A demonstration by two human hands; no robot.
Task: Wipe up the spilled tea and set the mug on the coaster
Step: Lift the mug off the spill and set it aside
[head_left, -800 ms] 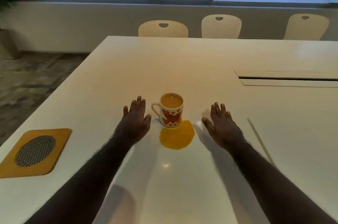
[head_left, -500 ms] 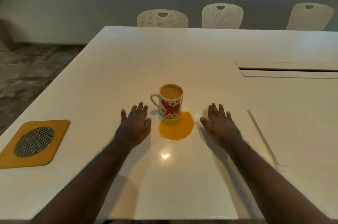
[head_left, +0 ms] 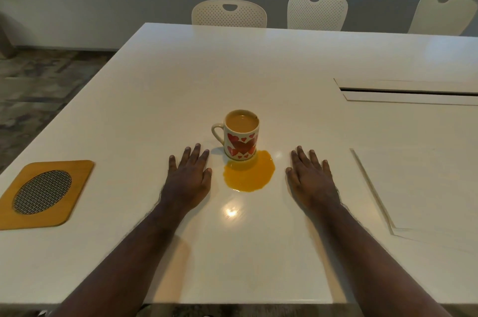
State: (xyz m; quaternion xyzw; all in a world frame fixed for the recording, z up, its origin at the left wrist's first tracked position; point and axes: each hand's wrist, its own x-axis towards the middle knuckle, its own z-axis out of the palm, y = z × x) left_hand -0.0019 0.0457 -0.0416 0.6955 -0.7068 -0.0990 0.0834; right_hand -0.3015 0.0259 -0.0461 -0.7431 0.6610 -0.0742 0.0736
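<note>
Both hands have dropped from a slight hover to lie flat on the table (head_left: 284,70), and the head view has tipped further down, so the near edge now shows. In the head view, the left hand (head_left: 188,179) rests palm down just left of the spill (head_left: 248,173), fingers spread and relaxed, grasping nothing; the right hand (head_left: 311,179) lies the same way just right of it, also holding nothing. The mug (head_left: 241,135), nearly full and upright, stands at the far edge of the spill with its base touching the puddle and its handle to the left. The coaster (head_left: 45,193) sits well apart at the near left. No cloth shows anywhere, so wiping has not begun; a wipe must be found first, and the full mug will need a steady lift.
</note>
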